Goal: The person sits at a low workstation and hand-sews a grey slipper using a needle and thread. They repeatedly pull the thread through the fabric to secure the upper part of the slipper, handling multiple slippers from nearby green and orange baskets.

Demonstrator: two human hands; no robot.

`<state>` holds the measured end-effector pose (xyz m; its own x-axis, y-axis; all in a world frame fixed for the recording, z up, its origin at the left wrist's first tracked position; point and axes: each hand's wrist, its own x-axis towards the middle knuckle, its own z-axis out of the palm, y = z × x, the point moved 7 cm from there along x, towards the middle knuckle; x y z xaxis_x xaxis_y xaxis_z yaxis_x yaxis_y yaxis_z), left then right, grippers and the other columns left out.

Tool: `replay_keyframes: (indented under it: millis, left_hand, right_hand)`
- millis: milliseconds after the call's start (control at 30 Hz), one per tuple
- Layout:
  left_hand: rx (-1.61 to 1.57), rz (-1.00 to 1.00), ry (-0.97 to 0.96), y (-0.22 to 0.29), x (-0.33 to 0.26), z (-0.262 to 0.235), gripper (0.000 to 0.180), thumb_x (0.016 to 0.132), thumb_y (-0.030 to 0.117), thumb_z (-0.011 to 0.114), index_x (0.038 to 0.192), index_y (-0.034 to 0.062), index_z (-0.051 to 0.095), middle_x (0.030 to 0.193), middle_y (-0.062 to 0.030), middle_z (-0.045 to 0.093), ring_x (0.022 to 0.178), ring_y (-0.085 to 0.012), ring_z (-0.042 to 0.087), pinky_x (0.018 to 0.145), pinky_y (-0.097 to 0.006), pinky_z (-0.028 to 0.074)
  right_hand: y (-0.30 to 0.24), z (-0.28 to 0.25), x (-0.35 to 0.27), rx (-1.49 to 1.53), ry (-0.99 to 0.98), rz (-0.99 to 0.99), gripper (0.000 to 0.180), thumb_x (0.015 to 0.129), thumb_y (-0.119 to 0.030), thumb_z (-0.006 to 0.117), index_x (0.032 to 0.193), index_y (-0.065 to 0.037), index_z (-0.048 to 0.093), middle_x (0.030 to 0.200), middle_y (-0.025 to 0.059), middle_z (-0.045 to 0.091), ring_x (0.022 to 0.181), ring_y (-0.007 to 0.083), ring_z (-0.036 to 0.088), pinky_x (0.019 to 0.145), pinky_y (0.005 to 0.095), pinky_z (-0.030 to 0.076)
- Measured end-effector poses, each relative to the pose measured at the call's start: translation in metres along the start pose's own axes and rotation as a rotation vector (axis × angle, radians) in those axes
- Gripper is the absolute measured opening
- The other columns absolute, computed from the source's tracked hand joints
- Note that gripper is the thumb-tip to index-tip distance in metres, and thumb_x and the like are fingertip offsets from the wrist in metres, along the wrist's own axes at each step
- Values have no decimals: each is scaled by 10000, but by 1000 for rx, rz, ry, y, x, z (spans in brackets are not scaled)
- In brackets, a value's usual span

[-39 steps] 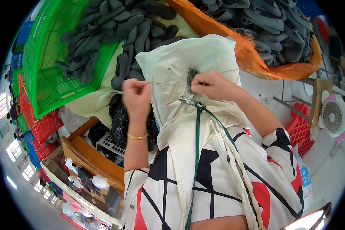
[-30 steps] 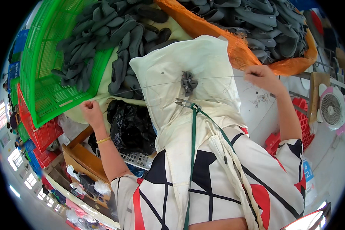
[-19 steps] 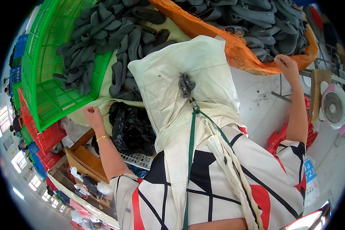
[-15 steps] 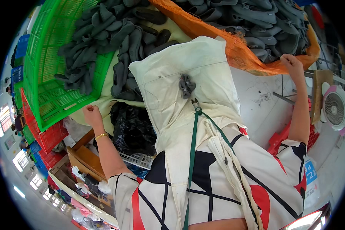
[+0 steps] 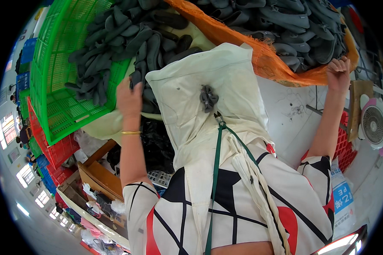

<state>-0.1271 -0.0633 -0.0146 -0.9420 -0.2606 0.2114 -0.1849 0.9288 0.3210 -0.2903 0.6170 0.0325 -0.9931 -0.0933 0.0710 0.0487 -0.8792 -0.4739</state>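
My left hand [image 5: 130, 97], slightly blurred and wearing a gold bracelet, reaches to the heap of dark grey shoes [image 5: 149, 49] beside the green crate. Its thumb stands apart from the fingers, with a shoe just past the fingertips. My right hand [image 5: 338, 73] is at the rim of the orange sack [image 5: 281, 70], its fingers curled; what they hold, if anything, is hidden. On my lap, a cream cloth [image 5: 187, 80] bears a small bunch of grey scraps [image 5: 208, 98]. Small nippers [image 5: 219, 118] on a green strap lie below it.
The green plastic crate [image 5: 55, 106] with more shoes stands at left. Grey shoes [image 5: 285, 21] fill the orange sack. A black plastic bag [image 5: 155, 140] and a wooden drawer [image 5: 100, 174] sit below my left arm. A fan [image 5: 373, 119] stands at far right.
My left hand has moved up and right from beside the green crate to the shoe heap, its fingers opening from a fist. My right hand has moved right along the sack's rim.
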Motion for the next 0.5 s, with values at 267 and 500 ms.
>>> replay_keyframes:
  millis: [267, 500]
  left_hand:
    - [-103, 481, -624, 208, -62, 102, 201, 792, 68, 693, 964, 83, 590, 1073, -107, 584, 1011, -313, 600, 756, -413, 532]
    - [-681, -11, -711, 166, -52, 68, 83, 899, 66, 630, 917, 58, 549, 851, -60, 590, 685, -196, 642, 578, -335, 522]
  right_hand:
    - [109, 84, -7, -574, 174, 152, 202, 1014, -205, 567, 1097, -24, 603, 826, 3, 582, 713, 99, 537, 606, 219, 444]
    - [88, 189, -10, -802, -226, -86, 259, 1022, -257, 526, 1193, -72, 582, 755, -6, 528, 668, 82, 485, 612, 280, 441]
